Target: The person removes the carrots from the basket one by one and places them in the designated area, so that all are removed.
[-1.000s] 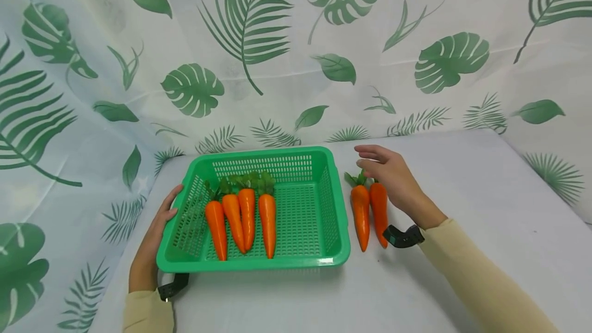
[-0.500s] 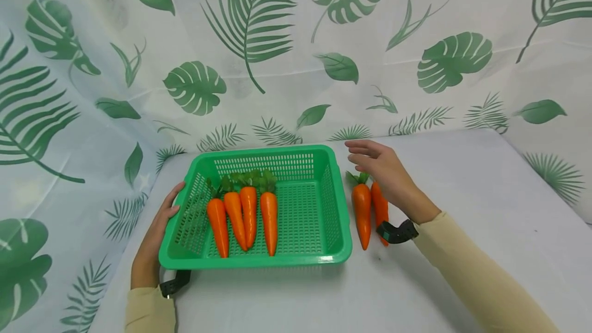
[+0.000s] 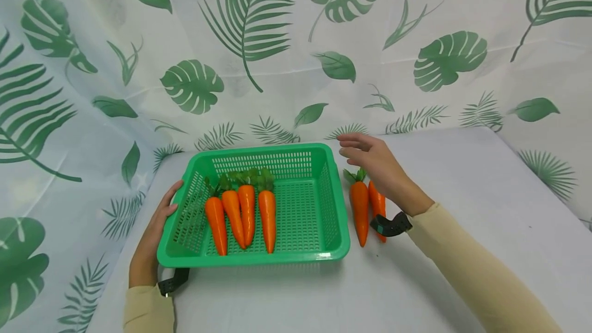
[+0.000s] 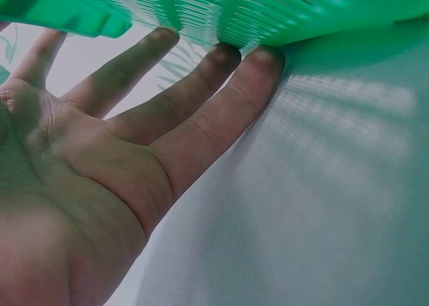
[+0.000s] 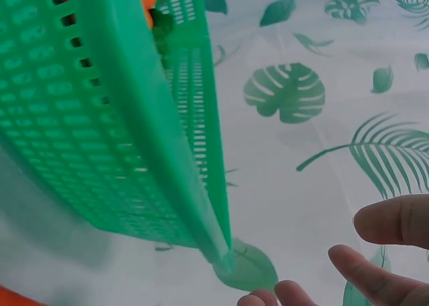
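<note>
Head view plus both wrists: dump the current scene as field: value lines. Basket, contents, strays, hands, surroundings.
basket: green perforated plastic, on white-covered table
contents: four carrots with leafy tops, grouped toward basket's left
strays: two carrots outside, right of basket; one partly covered by right hand
left hand: touches basket's left side
right hand: holds nothing, near basket's far right corner
backdrop: white, green leaf print

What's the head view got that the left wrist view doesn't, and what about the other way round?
Only head: four carrots inside the green basket, two carrots outside beside it, and the right hand. Only left wrist: the palm side of the left hand. Both: the left hand, the green basket and the leaf-printed backdrop.
</note>
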### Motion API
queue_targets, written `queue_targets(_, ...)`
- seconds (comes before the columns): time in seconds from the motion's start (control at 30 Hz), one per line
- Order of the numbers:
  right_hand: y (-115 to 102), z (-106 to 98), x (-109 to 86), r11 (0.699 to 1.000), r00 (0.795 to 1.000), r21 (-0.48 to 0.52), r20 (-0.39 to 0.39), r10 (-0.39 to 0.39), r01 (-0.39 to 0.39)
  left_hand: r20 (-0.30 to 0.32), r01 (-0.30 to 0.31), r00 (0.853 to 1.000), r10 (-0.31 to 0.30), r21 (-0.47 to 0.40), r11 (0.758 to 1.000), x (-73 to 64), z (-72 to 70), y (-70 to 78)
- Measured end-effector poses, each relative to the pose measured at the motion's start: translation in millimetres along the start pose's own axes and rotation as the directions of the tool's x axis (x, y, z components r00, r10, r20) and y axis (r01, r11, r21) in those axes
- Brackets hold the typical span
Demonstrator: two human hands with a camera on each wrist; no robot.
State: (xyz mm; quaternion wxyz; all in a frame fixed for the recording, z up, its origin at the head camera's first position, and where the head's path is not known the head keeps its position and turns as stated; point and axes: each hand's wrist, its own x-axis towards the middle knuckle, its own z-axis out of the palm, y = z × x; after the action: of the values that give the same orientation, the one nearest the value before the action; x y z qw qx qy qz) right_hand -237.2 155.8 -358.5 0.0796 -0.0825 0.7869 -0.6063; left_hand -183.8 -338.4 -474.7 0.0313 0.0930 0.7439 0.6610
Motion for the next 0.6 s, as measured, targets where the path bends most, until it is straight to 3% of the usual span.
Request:
queue_targets(0.27,-7,8,4.5,1.0,1.0,0.012,0.009,-0.012,0.012,-0.003,0.012,1.0,-0.012,-0.002,1.0,1.2,0.1,1.8)
queue_targets(0.6,-16,21,9.3,0.999,0.998,0.037,0.051,-0.042,0.04,-0.003,-0.042,0.999,0.042,-0.07,0.997,-0.7,3.6,-2.2)
